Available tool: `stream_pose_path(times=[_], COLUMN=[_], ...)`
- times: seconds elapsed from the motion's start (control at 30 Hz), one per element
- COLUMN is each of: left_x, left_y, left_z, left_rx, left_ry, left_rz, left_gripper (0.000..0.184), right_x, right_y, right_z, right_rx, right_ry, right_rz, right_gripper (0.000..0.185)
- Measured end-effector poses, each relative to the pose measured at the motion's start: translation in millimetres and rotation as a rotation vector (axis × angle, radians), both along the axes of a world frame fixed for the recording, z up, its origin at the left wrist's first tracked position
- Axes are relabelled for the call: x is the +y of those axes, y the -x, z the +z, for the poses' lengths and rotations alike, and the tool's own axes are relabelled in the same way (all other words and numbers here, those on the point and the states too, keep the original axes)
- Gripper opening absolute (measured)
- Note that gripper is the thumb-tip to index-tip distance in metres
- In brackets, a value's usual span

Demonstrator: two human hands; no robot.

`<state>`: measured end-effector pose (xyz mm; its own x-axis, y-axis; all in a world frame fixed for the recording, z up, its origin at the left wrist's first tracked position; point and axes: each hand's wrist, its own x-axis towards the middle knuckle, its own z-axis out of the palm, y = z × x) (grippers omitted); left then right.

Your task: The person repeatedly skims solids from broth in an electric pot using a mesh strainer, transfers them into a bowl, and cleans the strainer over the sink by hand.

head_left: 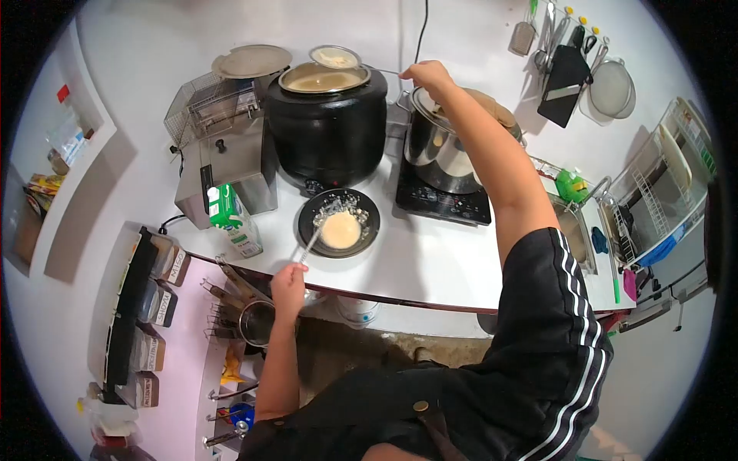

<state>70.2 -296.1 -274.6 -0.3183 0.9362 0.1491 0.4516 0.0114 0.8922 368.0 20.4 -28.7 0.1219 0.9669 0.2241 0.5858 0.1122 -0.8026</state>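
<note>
My right hand (430, 77) is closed around the handle of a ladle (336, 57) at the back of the counter. Pale creamy liquid fills the ladle's bowl, which is over the open rim of a black soup kettle (327, 127); more of the same liquid shows inside. Down at the front, my left hand (289, 288) grips a thin, light-coloured utensil (311, 244), perhaps a spoon. Its far end reaches into a black bowl (369, 240) and cannot be made out. In that bowl lie a round pool of creamy liquid (340, 230) and small pale bits.
A green-and-white carton (234, 220) stands left of the bowl, before a steel fryer (231, 169) with wire baskets. To the right, a lidded steel pot (442, 154) sits on a black induction cooker (443, 201). Beyond are a sink (573, 230) and dish rack (653, 192).
</note>
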Motion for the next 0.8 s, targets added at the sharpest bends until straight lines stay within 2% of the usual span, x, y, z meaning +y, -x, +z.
stream_pose_path(times=[0.03, 0.07, 0.1, 0.13, 0.17, 0.23, 0.3, 0.33, 0.4, 0.53, 0.6, 0.63, 0.7, 0.73, 0.8], left_x=[7.0, 15.1, 22.9, 28.1, 34.2, 50.8, 58.5, 67.4, 50.4, 46.9, 43.4, 36.0, 27.1, 23.2, 18.8], left_y=[-3.3, -7.7, -15.4, -27.1, -41.9, -82.3, -139.7, -167.2, -245.3, -386.0, -441.7, -464.5, -494.7, -505.3, -514.7], left_z=[2.4, 4.9, 9.1, 23.2, 40.4, 64.8, 86.9, 84.2, 107.8, 54.6, 20.9, 17.6, 3.0, -1.3, -9.1], left_rx=[0.007, 0.045, 0.081, 0.08, 0.076, 0.146, -0.072, -0.055, 0.075, 0.045, 0.213, 0.287, 0.321, 0.364, 0.354], left_ry=[0.0, -0.121, -0.239, -0.231, -0.222, -0.299, -0.243, -0.287, -0.139, -0.158, -0.143, -0.024, 0.019, 0.055, 0.104], left_rz=[0.002, 0.006, 0.005, -0.014, -0.036, -0.056, -0.15, -0.226, -0.264, -0.427, -0.411, -0.403, -0.396, -0.375, -0.356], left_gripper=[0.02, 0.02, 0.02, 0.02, 0.021, 0.022, 0.023, 0.023, 0.023, 0.023, 0.024, 0.026, 0.026, 0.026, 0.025], right_x=[-29.5, -38.7, -45.7, -55.5, -96.9, -124.9, -159.3, -181.6, -219.3, -287.5, -300.4, -310.5, -329.3, -331.2, -332.2], right_y=[2.1, -7.2, -19.9, -34.5, -42.8, -89.2, -147.1, -179.2, -254.2, -402.8, -477.0, -495.5, -524.5, -536.0, -550.6], right_z=[11.6, 14.2, 12.5, 11.5, 25.0, 13.5, 1.6, -2.7, -18.6, -52.9, -93.1, -104.4, -123.9, -134.1, -158.5], right_rx=[0.127, 0.135, 0.282, 0.428, 0.391, 0.412, 0.363, 0.345, 0.365, 0.395, 0.136, 0.134, -0.525, -0.532, -0.909], right_ry=[0.066, 0.068, 0.122, 0.176, 0.25, 0.26, 0.265, 0.264, 0.248, 0.139, -0.068, -0.059, -0.073, -0.069, -0.106], right_rz=[0.009, 0.008, 0.106, 0.199, 0.134, 0.163, 0.191, 0.174, 0.147, -0.1, -0.237, -0.255, -0.571, -0.568, -0.619], right_gripper=[0.03, 0.03, 0.025, 0.021, 0.017, 0.016, 0.017, 0.016, 0.017, 0.022, 0.026, 0.026, 0.021, 0.021, 0.017])
